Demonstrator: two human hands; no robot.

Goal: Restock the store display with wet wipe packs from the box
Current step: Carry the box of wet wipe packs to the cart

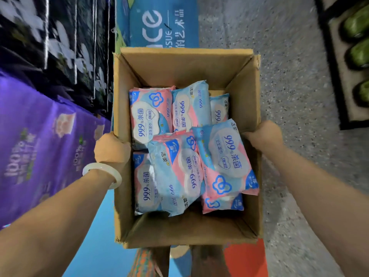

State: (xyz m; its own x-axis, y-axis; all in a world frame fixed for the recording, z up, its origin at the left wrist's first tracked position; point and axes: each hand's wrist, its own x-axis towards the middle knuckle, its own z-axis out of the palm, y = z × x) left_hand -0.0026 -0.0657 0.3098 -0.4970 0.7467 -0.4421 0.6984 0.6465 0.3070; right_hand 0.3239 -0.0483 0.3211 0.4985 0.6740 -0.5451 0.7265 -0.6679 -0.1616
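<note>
Head view, looking down on an open cardboard box (185,68) held between two bare arms, its flaps folded outward. To the left of the box stands a stack of purple product packs (40,140), with dark packs printed with white flowers (65,41) above them in the frame; beyond the far edge of the box lies a blue tissue banner (159,25), and to the right of the box runs speckled grey floor (289,76), on which a dark-framed tray of green items (357,54) sits at the frame edge, well apart from the box. Inside the box lie the wet wipe packs (177,172), pink and pale blue with blue print; about seven are visible, loosely piled, some flat and some tilted, overlapping one another and filling the middle of the box floor while the far end shows bare cardboard. The left hand (111,150) is curled over the left wall of the box, gripping its rim; a pale bangle (103,174) circles that wrist. The right hand (263,134) is curled over the right wall of the box, gripping its rim beside the uppermost tilted pack.
</note>
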